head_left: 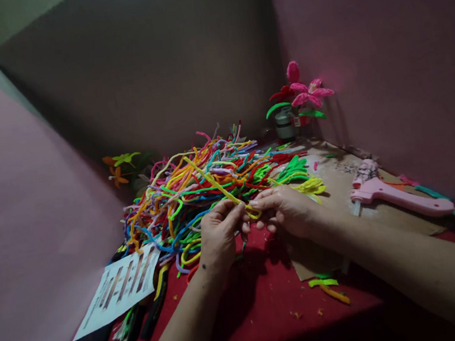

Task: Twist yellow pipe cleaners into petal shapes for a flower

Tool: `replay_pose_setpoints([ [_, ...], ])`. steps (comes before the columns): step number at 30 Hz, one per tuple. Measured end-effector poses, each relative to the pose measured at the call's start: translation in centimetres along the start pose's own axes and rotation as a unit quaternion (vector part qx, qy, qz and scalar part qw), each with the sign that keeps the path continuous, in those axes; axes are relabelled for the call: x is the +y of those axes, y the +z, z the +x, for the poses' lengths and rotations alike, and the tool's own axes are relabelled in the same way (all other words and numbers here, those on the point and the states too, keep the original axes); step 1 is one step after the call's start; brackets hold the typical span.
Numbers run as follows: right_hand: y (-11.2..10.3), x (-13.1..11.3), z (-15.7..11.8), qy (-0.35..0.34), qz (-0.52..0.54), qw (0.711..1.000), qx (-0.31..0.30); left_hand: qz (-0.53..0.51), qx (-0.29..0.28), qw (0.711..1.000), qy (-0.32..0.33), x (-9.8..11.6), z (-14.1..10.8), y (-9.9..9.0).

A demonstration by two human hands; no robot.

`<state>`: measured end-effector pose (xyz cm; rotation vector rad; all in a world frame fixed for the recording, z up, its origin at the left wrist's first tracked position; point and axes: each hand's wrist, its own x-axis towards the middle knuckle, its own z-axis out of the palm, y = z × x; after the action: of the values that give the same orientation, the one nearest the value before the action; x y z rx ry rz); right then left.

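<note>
A yellow pipe cleaner [216,185] slants up and to the left from between my hands, its lower end bent into a small loop. My left hand [224,232] pinches it with thumb and forefinger just left of the loop. At the loop's right side, the fingertips of my right hand [283,210] close on the same yellow pipe cleaner. Just behind both hands spreads a large tangled heap of many-coloured pipe cleaners [188,190]. Bundles of green [293,170] and yellow pipe cleaners [311,186] lie beyond my right hand.
A pink glue gun [404,196] lies on a cardboard sheet [338,177] at right. Pink flowers [312,92] stand behind. At left are a printed paper [119,290], black-and-yellow pliers [157,302] and orange flowers [118,176]. Offcuts [333,294] lie on the red cloth [264,312].
</note>
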<state>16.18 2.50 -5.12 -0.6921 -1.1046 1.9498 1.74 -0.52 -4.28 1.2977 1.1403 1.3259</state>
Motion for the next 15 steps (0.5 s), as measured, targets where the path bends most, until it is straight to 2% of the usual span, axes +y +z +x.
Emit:
replay_pose_setpoints([
  [4, -0.38, 0.29, 0.22, 0.077, 0.075, 0.991, -0.076, -0.019, -0.003, 1.000, -0.014, -0.03, -0.02, -0.21],
  [7, -0.53, 0.70, 0.38, 0.091, 0.107, 0.985, -0.102, -0.030, -0.001, 0.999, -0.022, -0.02, -0.03, -0.29],
  [11, -0.35, 0.91, 0.45, 0.075, 0.118, 0.986, -0.094, -0.034, 0.000, 0.999, -0.018, 0.25, -0.04, -0.26],
  [15, 0.16, 0.84, 0.36, 0.031, 0.063, 0.995, -0.064, -0.021, 0.022, 0.999, -0.025, 0.64, -0.06, -0.35],
])
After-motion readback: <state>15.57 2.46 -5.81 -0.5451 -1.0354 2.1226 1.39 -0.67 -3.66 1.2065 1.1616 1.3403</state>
